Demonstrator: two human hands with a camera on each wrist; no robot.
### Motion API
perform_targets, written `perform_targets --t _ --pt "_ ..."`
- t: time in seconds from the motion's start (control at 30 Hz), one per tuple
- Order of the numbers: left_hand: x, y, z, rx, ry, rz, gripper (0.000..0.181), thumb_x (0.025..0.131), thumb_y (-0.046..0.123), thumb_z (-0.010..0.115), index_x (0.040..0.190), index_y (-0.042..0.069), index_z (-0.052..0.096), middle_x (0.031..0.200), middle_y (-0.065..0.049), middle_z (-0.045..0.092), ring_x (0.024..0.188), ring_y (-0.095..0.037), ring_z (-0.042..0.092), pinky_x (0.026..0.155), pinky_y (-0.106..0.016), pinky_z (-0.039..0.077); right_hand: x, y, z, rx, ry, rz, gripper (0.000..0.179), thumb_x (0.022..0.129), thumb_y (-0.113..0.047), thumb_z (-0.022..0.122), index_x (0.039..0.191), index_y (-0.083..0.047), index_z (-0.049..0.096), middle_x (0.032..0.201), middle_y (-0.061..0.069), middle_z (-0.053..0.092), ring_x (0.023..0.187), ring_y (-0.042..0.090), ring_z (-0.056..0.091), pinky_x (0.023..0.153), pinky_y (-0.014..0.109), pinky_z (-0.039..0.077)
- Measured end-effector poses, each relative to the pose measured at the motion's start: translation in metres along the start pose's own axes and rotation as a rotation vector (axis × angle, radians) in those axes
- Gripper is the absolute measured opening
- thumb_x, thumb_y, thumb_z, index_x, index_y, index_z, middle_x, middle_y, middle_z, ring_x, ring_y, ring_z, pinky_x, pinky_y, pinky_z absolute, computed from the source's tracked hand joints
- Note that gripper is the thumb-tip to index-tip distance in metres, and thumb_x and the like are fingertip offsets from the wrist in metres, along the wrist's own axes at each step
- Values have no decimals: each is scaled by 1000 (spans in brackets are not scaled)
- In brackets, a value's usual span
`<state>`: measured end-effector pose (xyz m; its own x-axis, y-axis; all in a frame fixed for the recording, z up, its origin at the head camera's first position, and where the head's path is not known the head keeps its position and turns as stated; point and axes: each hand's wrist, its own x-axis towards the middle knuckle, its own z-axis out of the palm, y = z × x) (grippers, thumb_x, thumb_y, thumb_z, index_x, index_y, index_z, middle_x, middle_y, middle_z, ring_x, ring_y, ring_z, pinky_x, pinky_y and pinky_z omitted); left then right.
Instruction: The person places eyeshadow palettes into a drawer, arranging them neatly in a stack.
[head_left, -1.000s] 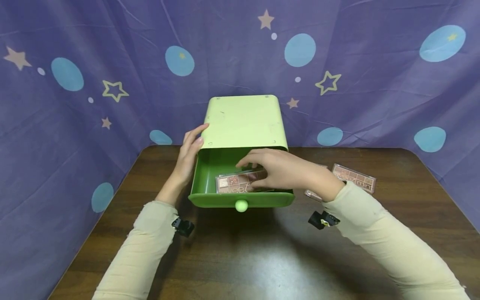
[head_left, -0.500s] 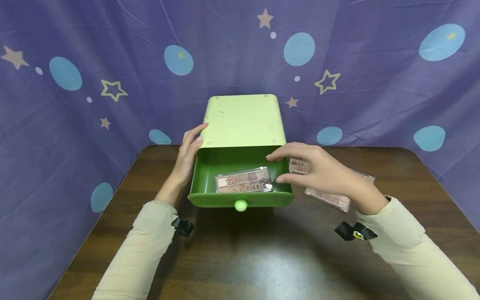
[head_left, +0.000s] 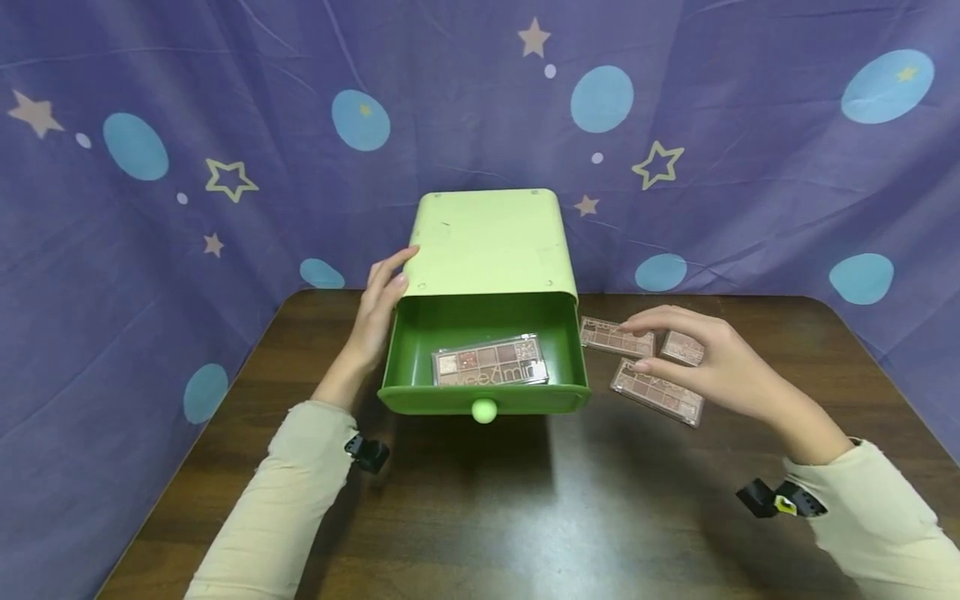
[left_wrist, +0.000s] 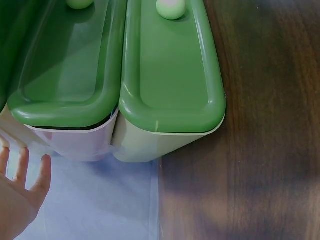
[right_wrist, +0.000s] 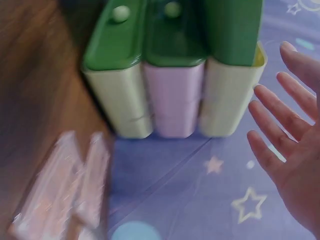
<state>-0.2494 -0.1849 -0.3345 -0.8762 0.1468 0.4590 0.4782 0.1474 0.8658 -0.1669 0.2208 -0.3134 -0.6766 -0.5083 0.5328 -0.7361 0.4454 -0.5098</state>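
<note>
A drawer unit [head_left: 491, 242] with a pale green top stands on the table, its top green drawer [head_left: 427, 401] pulled out. One eyeshadow palette [head_left: 491, 364] lies slightly askew inside, near the drawer front. My left hand [head_left: 371, 323] rests its fingers along the unit's left side, holding nothing. Right of the unit, my right hand [head_left: 708, 358] hovers over three more palettes, thumb and fingers spread apart around air. Those are a back palette [head_left: 600, 335], a front palette [head_left: 660, 393] and a third palette [head_left: 682, 348] partly hidden behind the hand.
Below the pulled-out drawer, the unit has a pink tier [right_wrist: 174, 100] and a pale green bottom tier [right_wrist: 120, 97], their drawers pushed in. A starry purple curtain [head_left: 480, 100] hangs right behind the wooden table [head_left: 480, 517].
My right hand has let go of the palette in the drawer and moved out to the right, over the palettes on the table. The left hand stays in place.
</note>
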Motion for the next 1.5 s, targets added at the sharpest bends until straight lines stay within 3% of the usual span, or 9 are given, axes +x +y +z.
perform_targets --t 0.3,0.53,0.77,1.0,1.1,1.2,1.33,1.4,1.5 --pt "0 -2 2 -12 -4 -11 52 99 26 42 147 7 47 136 -10 38 123 -17 36 106 -42 27 -37 29 -1 -41 61 107 50 73 8 81 118 -10 69 117 2 67 109 0 56 89 15 43" --pt "1 0 1 3 3 -5 53 98 27 42 146 7 47 137 -11 38 127 -19 34 108 -47 23 -67 51 2 -55 57 238 49 75 2 82 120 -12 69 121 3 65 113 -4 51 89 12 39" --pt "1 2 0 -3 7 -5 53 98 27 42 147 7 47 137 -9 38 125 -19 35 108 -46 24 -86 77 8 -56 39 296 51 77 -3 82 125 -12 67 129 -14 58 116 -9 45 89 13 37" --pt "-1 2 1 -23 8 -28 53 98 27 42 147 6 46 136 -8 37 123 -18 36 105 -40 29 -97 97 15 -12 -31 369 52 80 -8 82 128 -7 62 130 13 59 115 -12 44 88 13 39" --pt "-1 2 1 -25 14 -31 52 99 25 41 147 6 46 135 -8 37 123 -18 36 104 -38 30 -97 104 19 22 -66 365 54 79 -8 83 128 -4 61 127 17 60 115 -6 48 91 11 38" --pt "-1 2 1 -26 17 -29 52 99 25 41 147 6 46 135 -8 37 122 -18 36 104 -37 30 -96 109 23 23 -97 357 58 76 -10 85 127 0 60 125 18 61 115 12 53 93 11 37" --pt "-1 2 2 -22 19 -20 51 99 23 41 146 4 46 135 -9 38 122 -18 36 104 -37 29 -97 112 27 -54 -145 378 68 71 -19 89 128 2 58 123 19 58 108 31 52 90 28 43" --pt "-1 1 2 -20 22 -16 51 98 22 41 146 4 47 135 -10 38 123 -18 36 105 -37 28 -97 113 28 -87 -176 400 72 70 -25 90 129 2 57 122 20 55 103 31 50 84 39 43" --pt "-1 1 2 -17 25 -13 51 98 21 41 146 3 47 136 -11 38 123 -18 36 105 -37 28 -96 114 29 -113 -212 437 76 70 -30 90 131 1 56 115 18 53 92 25 48 78 43 41"
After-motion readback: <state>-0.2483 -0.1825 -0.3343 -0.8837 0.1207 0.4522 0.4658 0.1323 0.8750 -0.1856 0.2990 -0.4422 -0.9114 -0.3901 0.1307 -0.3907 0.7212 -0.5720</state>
